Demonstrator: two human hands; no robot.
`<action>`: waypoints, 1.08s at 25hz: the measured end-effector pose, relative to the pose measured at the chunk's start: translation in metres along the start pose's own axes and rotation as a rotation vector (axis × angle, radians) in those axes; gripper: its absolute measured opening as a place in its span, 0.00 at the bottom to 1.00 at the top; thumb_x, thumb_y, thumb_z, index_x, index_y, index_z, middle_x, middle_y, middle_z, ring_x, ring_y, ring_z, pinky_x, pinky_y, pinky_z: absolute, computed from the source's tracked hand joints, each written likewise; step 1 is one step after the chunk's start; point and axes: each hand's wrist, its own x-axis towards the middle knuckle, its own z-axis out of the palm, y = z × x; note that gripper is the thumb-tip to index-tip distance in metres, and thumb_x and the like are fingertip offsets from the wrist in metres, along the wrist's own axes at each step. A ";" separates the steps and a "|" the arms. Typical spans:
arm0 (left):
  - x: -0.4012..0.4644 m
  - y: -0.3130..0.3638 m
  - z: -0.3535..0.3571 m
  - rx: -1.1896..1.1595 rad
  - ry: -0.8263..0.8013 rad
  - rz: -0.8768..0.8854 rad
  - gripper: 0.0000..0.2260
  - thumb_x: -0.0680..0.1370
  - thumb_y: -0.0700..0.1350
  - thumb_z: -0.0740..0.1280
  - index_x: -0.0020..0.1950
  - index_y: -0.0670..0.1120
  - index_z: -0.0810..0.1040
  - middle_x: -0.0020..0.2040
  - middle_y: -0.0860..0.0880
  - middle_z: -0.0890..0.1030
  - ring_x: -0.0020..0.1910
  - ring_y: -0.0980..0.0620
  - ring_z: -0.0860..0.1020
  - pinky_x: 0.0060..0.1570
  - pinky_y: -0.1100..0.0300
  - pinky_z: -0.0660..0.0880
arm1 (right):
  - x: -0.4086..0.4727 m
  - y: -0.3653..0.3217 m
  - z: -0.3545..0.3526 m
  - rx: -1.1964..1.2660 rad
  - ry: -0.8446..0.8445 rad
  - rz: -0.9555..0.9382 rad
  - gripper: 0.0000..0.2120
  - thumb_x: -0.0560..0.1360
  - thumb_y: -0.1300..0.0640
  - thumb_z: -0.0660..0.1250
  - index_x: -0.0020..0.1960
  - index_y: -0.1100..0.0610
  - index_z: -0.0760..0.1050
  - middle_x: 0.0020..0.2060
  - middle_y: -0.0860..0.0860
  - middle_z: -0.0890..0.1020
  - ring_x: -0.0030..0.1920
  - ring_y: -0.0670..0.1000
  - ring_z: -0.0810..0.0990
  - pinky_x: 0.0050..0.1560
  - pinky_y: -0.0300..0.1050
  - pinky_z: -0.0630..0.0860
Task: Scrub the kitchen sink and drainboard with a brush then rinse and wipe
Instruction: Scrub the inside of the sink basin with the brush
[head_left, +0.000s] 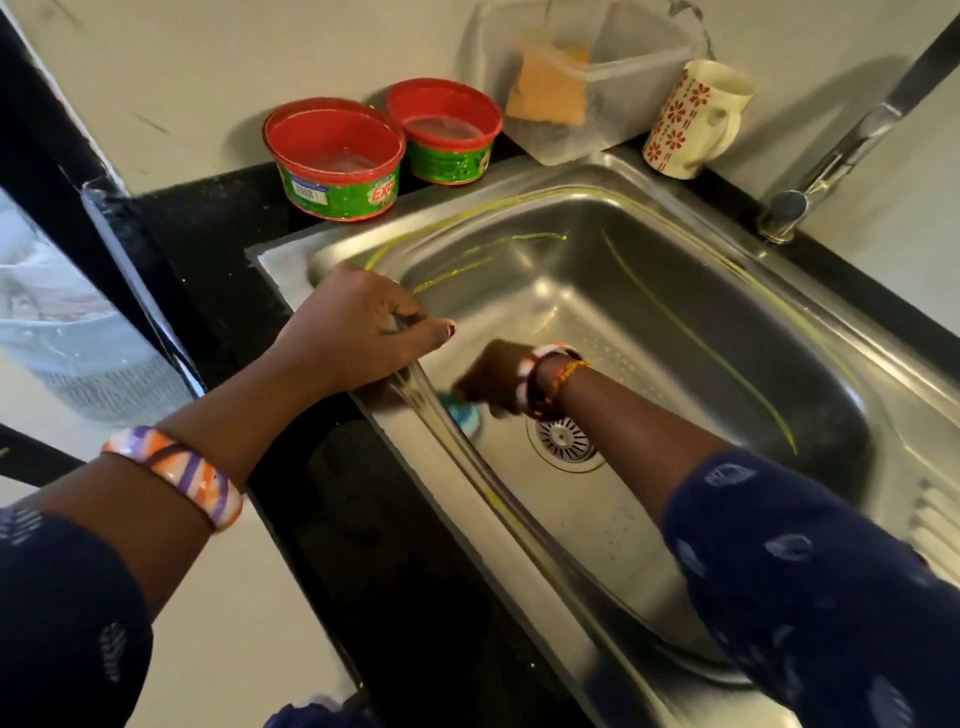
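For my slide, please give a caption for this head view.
Right hand scrubs steel sink wall with blue brush; left hand braces on rim.

Two red-rimmed tubs (335, 158) (445, 130) — beside them, a floral mug (693, 118).

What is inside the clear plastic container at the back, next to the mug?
An orange sponge leans inside the clear plastic container. Something dark lies beneath it at the bottom, too blurred through the cloudy wall to identify. The mug stands outside, beside it.

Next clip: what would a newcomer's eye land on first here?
Probably the two red-rimmed green tubs on the black counter behind the steel sink. Then the right hand, blurred, scrubbing near the drain with a blue brush, and the left hand on the sink's rim.
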 end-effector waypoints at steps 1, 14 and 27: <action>0.000 0.000 0.000 0.003 -0.003 -0.005 0.12 0.73 0.50 0.70 0.38 0.42 0.83 0.31 0.48 0.81 0.28 0.55 0.77 0.31 0.60 0.73 | -0.003 -0.012 -0.006 0.068 0.076 -0.059 0.17 0.75 0.51 0.66 0.61 0.57 0.77 0.43 0.52 0.79 0.40 0.49 0.77 0.34 0.37 0.68; 0.002 -0.002 0.004 0.004 -0.024 -0.017 0.11 0.72 0.49 0.71 0.36 0.42 0.83 0.29 0.50 0.80 0.35 0.54 0.78 0.29 0.66 0.69 | -0.160 0.059 0.013 0.013 -0.357 0.067 0.12 0.78 0.55 0.63 0.59 0.54 0.78 0.16 0.44 0.72 0.15 0.41 0.67 0.19 0.28 0.62; 0.002 -0.002 0.004 0.024 -0.003 -0.008 0.11 0.72 0.49 0.72 0.36 0.42 0.83 0.27 0.54 0.77 0.32 0.58 0.77 0.29 0.68 0.69 | -0.140 0.032 0.005 -0.229 -0.354 -0.159 0.16 0.78 0.54 0.61 0.64 0.57 0.75 0.53 0.56 0.82 0.37 0.41 0.79 0.42 0.34 0.71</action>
